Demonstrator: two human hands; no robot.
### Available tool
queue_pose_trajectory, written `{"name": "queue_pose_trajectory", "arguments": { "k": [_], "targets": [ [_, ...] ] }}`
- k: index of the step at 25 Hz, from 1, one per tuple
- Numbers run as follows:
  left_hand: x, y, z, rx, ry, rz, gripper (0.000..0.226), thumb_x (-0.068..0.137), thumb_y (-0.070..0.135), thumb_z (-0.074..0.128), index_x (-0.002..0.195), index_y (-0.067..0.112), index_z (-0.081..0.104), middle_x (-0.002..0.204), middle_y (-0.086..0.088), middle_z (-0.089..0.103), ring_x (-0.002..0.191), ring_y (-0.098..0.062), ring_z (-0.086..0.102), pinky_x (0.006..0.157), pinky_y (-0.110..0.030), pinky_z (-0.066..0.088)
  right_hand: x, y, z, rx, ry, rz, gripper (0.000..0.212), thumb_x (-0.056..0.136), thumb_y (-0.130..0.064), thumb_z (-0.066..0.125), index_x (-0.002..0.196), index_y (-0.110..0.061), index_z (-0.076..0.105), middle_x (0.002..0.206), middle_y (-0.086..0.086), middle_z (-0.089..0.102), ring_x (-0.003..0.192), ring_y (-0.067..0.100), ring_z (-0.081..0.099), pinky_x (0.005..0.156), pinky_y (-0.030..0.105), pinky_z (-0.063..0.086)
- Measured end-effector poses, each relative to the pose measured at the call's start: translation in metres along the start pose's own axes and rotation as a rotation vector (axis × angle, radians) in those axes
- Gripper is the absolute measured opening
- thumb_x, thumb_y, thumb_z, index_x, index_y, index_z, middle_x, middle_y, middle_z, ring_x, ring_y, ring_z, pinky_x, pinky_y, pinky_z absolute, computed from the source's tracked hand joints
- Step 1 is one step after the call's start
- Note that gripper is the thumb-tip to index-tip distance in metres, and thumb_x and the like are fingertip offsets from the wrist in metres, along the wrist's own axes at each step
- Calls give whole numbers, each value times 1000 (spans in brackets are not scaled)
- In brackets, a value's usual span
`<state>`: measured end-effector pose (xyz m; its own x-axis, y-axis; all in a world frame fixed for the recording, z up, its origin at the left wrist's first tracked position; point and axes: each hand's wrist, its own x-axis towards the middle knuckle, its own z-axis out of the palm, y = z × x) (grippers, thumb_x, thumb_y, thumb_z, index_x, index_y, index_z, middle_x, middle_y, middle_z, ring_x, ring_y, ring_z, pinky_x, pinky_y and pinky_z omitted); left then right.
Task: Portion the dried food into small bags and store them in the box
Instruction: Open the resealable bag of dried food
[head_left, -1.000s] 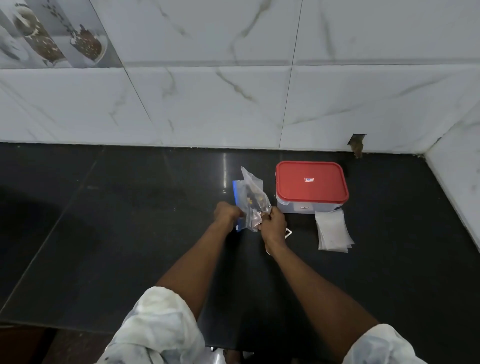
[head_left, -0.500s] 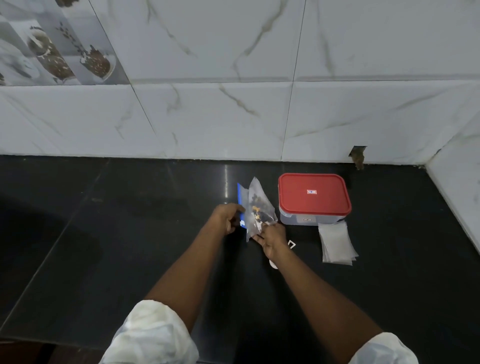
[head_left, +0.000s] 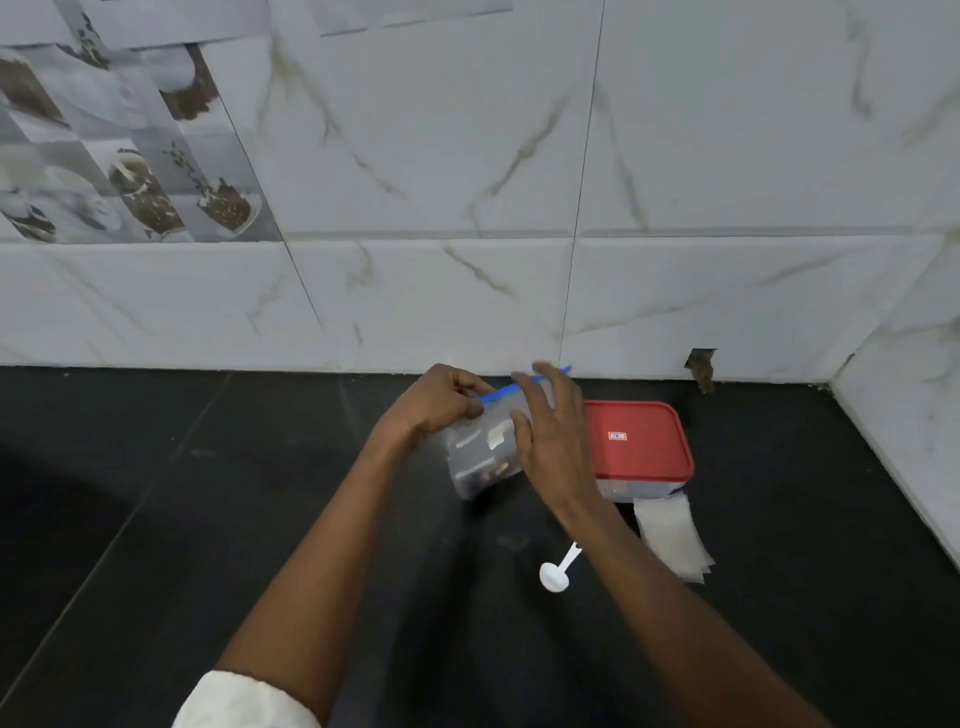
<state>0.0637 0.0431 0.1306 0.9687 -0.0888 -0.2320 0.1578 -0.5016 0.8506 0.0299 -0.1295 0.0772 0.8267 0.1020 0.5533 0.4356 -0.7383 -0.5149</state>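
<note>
Blue zip strip (head_left: 498, 396) on a clear plastic bag (head_left: 475, 460): both hands meet there. The left hand (head_left: 441, 402) is curled and pinches the strip's left end. The right hand (head_left: 556, 441) has its fingers (head_left: 543, 384) straight and spread, laid along the strip's right part, with the thumb across the bag's face. Motion blur hides how firmly they bear on it. The strip's long axis runs left to right, its right end tipped up toward the back edge of the worktop (head_left: 260, 519). The bag hangs below the strip, off the surface, with the dark dried food (head_left: 475, 467) low inside it. Judgement: the mouth is being worked along the strip, so the next move follows that left-right axis. The box (head_left: 644, 447), red lid on, sits directly right of the bag, near the worktop's back right corner. The right hand is the nearer one and partly covers the box's left end in this view. The stack of small bags (head_left: 675, 540) lies just in front of the box. The white scoop (head_left: 553, 571) lies toward the front edge, beside the right forearm. No small bag appears filled yet, so portioning is at an early stage.
</note>
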Motion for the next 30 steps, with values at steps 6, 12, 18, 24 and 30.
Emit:
{"name": "queue_pose_trajectory", "arguments": {
  "k": [6,12,18,24,30],
  "targets": [
    [-21,-17,8,-163,208,82,40,73,-3,83,108,10,68,90,-4,76,73,-3,68,72,-15,51,51,26,-7,-245,-293,-78,17,94,-10,53,95,-14,70,102,3,64,112,24,56,121,48,0],
    [-27,-41,22,-337,331,107,56,69,-7,86,115,13,61,97,-10,75,86,-17,73,78,-28,59,48,8,-4,-227,-668,-188,30,97,-20,56,126,-17,58,125,2,59,123,20,50,120,48,11],
    [-31,-55,32,-378,489,83,15,73,-8,81,86,-2,75,79,-11,75,69,-10,68,69,-26,56,59,2,-8,-229,-676,-166,24,96,-21,56,118,-21,65,115,2,66,110,20,60,118,41,19],
    [-35,-59,37,-314,577,78,37,71,1,87,95,15,63,78,-7,77,71,-16,73,69,-26,56,60,-25,4,-19,-638,-219,23,91,-28,65,107,-15,75,98,4,70,94,22,62,79,29,38],
    [-35,-54,34,-266,564,122,20,75,-7,81,84,6,69,70,4,75,64,0,71,63,-11,53,63,-19,18,-84,-616,-258,20,93,-27,59,103,-18,75,95,2,65,88,18,59,108,41,30]
  ]
}}
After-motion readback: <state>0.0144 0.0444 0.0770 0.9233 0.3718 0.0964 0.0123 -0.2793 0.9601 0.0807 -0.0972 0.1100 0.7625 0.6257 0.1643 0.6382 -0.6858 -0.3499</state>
